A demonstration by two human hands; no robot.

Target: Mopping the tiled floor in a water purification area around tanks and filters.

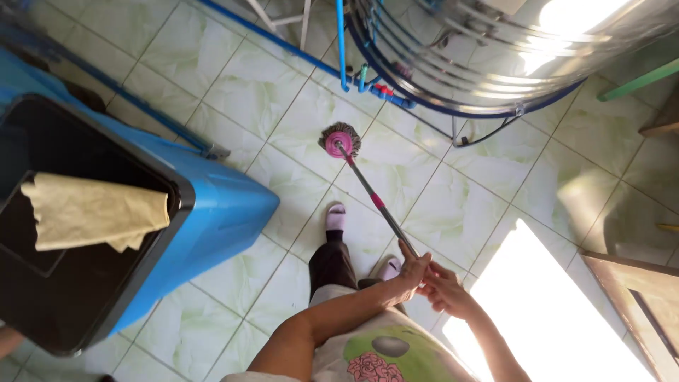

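Note:
I look straight down at a mop with a round grey head and pink hub (340,139) resting on the pale green tiled floor (262,92). Its metal handle with pink bands (371,194) slants back toward me. My left hand (411,271) grips the handle near its upper end. My right hand (444,288) is wrapped around the handle just behind the left. Below the handle my feet in pink slippers (336,216) stand on the tiles.
A blue and black bin (212,212) with a yellow cloth (92,211) draped over its rim stands at left. A large shiny steel tank (495,49) with blue pipes (342,44) is at the top. A wooden door edge (636,290) is at right, next to a sunlit patch.

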